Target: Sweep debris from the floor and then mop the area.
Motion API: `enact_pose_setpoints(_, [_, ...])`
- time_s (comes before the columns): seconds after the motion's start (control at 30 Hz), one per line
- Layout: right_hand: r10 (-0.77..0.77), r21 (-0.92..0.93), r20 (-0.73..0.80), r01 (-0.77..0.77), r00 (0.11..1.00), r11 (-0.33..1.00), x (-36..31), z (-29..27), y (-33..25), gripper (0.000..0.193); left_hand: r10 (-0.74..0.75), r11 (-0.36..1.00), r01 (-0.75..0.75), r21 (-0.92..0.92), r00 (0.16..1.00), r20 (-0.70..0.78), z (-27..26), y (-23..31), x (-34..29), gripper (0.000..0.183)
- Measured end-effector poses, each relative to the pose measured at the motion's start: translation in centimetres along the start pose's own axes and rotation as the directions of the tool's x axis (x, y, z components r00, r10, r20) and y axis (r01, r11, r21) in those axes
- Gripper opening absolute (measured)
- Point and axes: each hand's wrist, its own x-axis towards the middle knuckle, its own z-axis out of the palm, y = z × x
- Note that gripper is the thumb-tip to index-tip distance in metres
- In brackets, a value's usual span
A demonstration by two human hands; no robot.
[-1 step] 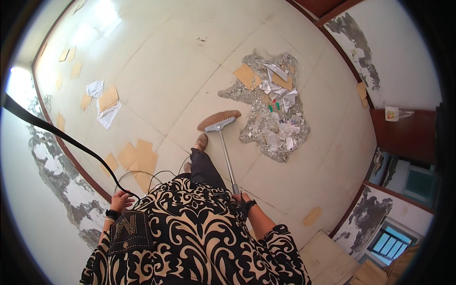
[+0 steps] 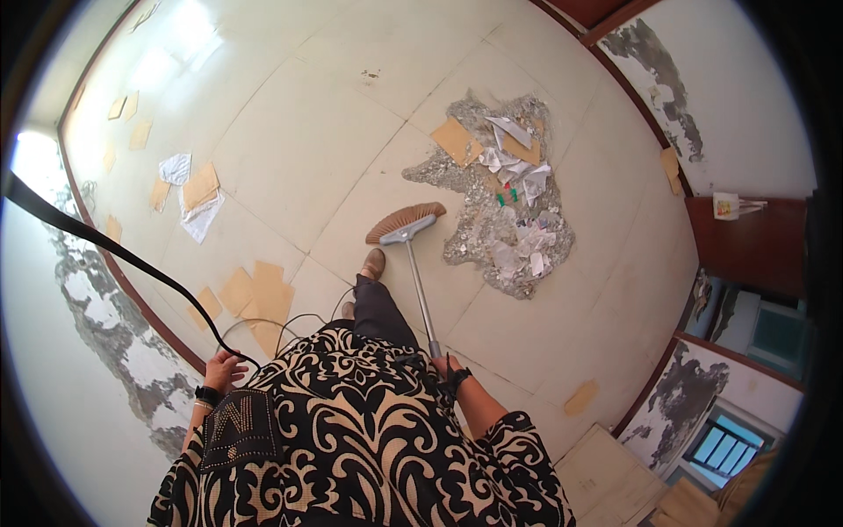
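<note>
My right hand is closed round the grey grip of a broom. The broom's metal handle runs forward to a grey head with brown bristles, which rests on the tiles just ahead of my shoe. To the right of the bristles lies a rough grey patch of rubble, strewn with crumpled white paper and brown cardboard pieces. My left hand hangs by my side with its fingers loosely apart, holding nothing I can see. A black cable passes close over it.
Brown sheets lie left of my feet, near a thin looped cord. White paper and more cardboard lie farther left. Peeling walls flank the tiled floor. A white bag hangs at the right.
</note>
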Motion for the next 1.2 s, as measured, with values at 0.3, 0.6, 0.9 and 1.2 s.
enact_pose_setpoints(0.3, [-0.142,0.574,0.203,-0.001,0.969,0.819,8.0,-1.7,-10.7,0.015,0.075,0.98,-0.062,0.19,0.995,-0.062,2.6,14.1,2.7,0.02])
enact_pose_setpoints(0.6, [-0.358,0.847,0.259,-0.032,0.897,0.531,7.2,-4.6,-17.9,0.026,0.062,0.944,-0.062,0.325,0.998,0.008,2.9,22.9,6.8,0.02])
enact_pose_setpoints(0.9, [-0.022,0.753,-0.173,0.147,0.985,0.641,-3.1,12.1,-3.5,0.016,0.117,0.823,-0.226,0.521,0.965,0.234,3.9,36.8,16.5,0.018])
enact_pose_setpoints(1.2, [-0.089,0.492,-0.321,0.247,0.943,0.835,-4.1,27.5,1.0,0.022,0.082,0.661,-0.328,0.675,0.926,0.369,7.6,43.2,17.5,0.02])
